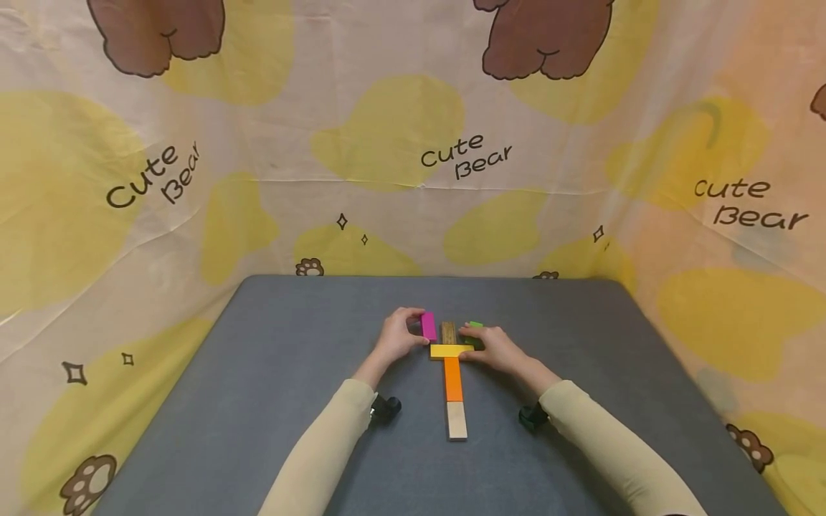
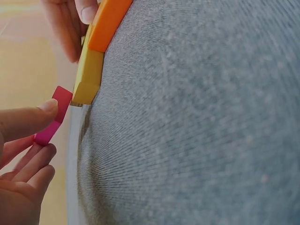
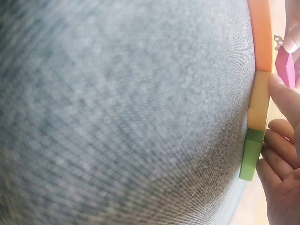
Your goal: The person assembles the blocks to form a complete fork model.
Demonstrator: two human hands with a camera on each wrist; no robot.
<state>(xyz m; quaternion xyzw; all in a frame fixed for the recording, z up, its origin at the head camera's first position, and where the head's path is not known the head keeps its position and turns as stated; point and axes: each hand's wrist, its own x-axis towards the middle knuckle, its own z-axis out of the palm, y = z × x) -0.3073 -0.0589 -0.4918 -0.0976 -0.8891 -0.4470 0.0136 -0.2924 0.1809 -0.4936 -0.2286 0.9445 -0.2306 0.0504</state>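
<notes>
In the head view my left hand (image 1: pixel 396 335) pinches a magenta block (image 1: pixel 429 327) between thumb and fingers. It stands tilted just left of a yellow block (image 1: pixel 450 351), which lies crosswise over an orange block (image 1: pixel 454 380). A pale wood block (image 1: pixel 457 421) continues the line toward me. Beyond the yellow block lies a brown patterned block (image 1: pixel 448 332). My right hand (image 1: pixel 498 350) reaches over a green block (image 1: pixel 476 325), partly hiding it. In the right wrist view the right thumb touches the yellow block, with fingers beside the green block (image 3: pixel 252 159); their grip is unclear.
A grey cloth-covered table (image 1: pixel 290 401) spreads under the blocks. Behind it and along both sides hangs a curtain (image 1: pixel 387 143) printed with bears and words. Dark wrist cameras sit on both wrists, close above the cloth.
</notes>
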